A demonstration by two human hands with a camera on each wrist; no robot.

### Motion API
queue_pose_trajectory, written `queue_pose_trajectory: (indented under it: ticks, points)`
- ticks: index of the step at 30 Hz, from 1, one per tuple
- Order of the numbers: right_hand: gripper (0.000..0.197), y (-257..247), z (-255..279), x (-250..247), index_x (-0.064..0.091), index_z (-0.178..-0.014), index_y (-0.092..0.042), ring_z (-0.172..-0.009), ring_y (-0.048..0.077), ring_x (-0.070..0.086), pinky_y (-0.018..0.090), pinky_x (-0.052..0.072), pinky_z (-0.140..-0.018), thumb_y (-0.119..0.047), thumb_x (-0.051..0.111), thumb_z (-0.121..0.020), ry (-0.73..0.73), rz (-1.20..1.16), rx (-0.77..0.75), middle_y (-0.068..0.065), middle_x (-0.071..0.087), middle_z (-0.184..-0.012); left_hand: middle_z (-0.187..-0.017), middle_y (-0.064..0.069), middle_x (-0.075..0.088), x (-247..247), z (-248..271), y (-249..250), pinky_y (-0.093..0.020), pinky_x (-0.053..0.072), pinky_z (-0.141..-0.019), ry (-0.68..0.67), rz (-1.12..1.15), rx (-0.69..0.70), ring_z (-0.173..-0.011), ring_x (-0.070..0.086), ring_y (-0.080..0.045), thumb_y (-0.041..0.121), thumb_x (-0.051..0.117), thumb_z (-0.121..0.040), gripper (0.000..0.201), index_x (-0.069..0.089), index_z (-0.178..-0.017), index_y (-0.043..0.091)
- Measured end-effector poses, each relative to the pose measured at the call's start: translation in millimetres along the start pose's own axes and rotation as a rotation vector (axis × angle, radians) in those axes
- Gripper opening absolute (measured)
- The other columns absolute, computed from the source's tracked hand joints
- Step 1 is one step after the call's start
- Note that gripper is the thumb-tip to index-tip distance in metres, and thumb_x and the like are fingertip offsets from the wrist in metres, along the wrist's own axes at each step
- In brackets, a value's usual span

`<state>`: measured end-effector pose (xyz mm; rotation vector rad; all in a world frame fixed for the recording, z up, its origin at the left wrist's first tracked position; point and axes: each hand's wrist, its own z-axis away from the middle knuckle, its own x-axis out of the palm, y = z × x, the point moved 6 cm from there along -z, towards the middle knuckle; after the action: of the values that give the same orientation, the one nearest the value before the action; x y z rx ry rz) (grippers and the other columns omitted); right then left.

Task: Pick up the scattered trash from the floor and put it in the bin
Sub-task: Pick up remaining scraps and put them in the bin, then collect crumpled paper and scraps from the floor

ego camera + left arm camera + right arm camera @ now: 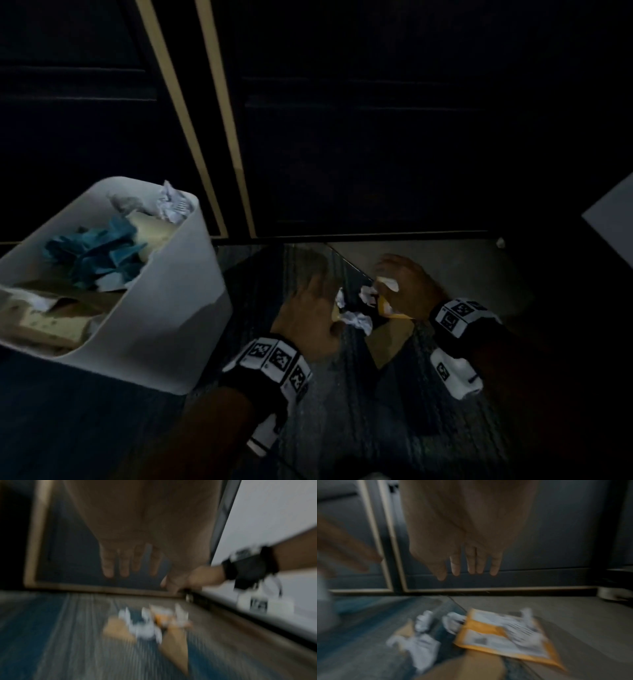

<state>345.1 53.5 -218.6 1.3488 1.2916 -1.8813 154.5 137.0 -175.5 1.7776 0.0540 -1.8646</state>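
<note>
- A small heap of trash lies on the floor close to the dark cabinet base: crumpled white paper [358, 320], an orange-yellow padded envelope [508, 635] with a printed label, and brown cardboard scraps [175, 646].
- In the head view the heap sits low and just right of centre, between the two hands.
- The left hand [313, 317] hovers over the heap's 9 o'clock side, fingers [108, 566] straight and spread, holding nothing.
- The right hand [406, 286] hangs over the heap at its 2 o'clock side; the wrist camera shows its fingers [471, 562] pointing down, loose and empty, clear of the envelope below.
- From the head camera a bit of white paper shows against the right palm; whether it touches I cannot tell.
- Both wrists wear black bands with black-and-white square markers [277, 359].
- The white bin [178, 308] stands at about 9 o'clock from the heap, just beside the left hand, already holding blue crumpled paper [99, 253], white paper and cardboard.
- The floor [455, 270] changes under the heap from blue-grey striped carpet to a plain pale surface.
- A small white scrap [500, 242] lies apart at 2 o'clock, against the cabinet [376, 120] base.
</note>
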Motion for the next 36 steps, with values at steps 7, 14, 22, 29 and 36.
queue_pose_trajectory:
  ticks: [7, 14, 22, 29, 36]
  points:
    - [0.034, 91.1, 14.6, 11.2, 0.061, -0.126, -0.024, -0.149, 0.023, 0.021, 0.039, 0.026, -0.118, -0.030, 0.064, -0.093, -0.161, 0.165, 0.182, 0.005, 0.036, -0.155, -0.161, -0.005, -0.013, 78.6, -33.5, 21.1, -0.046, 0.024, -0.116, -0.462, -0.145, 0.090, -0.149, 0.003, -0.031, 0.025, 0.058, -0.095, 0.068, 0.021, -0.152, 0.026]
    - [0.039, 127.0, 26.4, 17.7, 0.060, -0.132, -0.016, -0.139, 0.029, 0.037, 0.039, 0.021, -0.118, -0.027, 0.064, -0.095, -0.287, 0.015, 0.306, 0.005, 0.048, -0.147, -0.160, -0.003, -0.018, 125.6, -55.8, 12.3, -0.054, 0.027, -0.113, -0.583, -0.199, 0.058, -0.148, -0.004, -0.036, 0.036, 0.059, -0.093, 0.064, 0.030, -0.149, 0.028]
    - [0.063, 127.8, 32.3, 29.8, 0.031, -0.151, -0.007, -0.144, 0.030, 0.031, 0.039, 0.029, -0.114, -0.038, 0.053, -0.100, -0.397, 0.034, 0.454, 0.011, 0.027, -0.159, -0.158, -0.016, 0.019, 145.0, -49.0, -0.8, -0.041, 0.029, -0.114, -0.604, -0.054, -0.040, -0.145, 0.021, -0.030, 0.038, 0.056, -0.094, 0.071, 0.029, -0.146, -0.001]
    - [0.065, 97.9, 29.6, 19.6, 0.032, -0.151, -0.009, -0.146, 0.027, 0.029, 0.038, 0.026, -0.116, -0.039, 0.056, -0.098, -0.337, 0.007, 0.354, 0.007, 0.026, -0.160, -0.157, -0.020, 0.018, 133.3, -39.7, -6.0, -0.039, 0.012, -0.120, -0.449, 0.045, -0.046, -0.148, 0.004, -0.030, 0.042, 0.046, -0.097, 0.074, 0.021, -0.147, -0.006]
    - [0.058, 23.8, -1.8, 0.8, 0.036, -0.149, -0.009, -0.145, 0.024, 0.030, 0.031, 0.029, -0.116, -0.025, 0.059, -0.098, -0.177, -0.134, 0.136, 0.005, 0.027, -0.160, -0.160, -0.004, 0.012, 49.1, -22.9, -4.9, -0.035, 0.032, -0.112, -0.062, 0.132, 0.016, -0.142, 0.027, -0.025, 0.028, 0.056, -0.092, 0.069, 0.025, -0.150, 0.009]
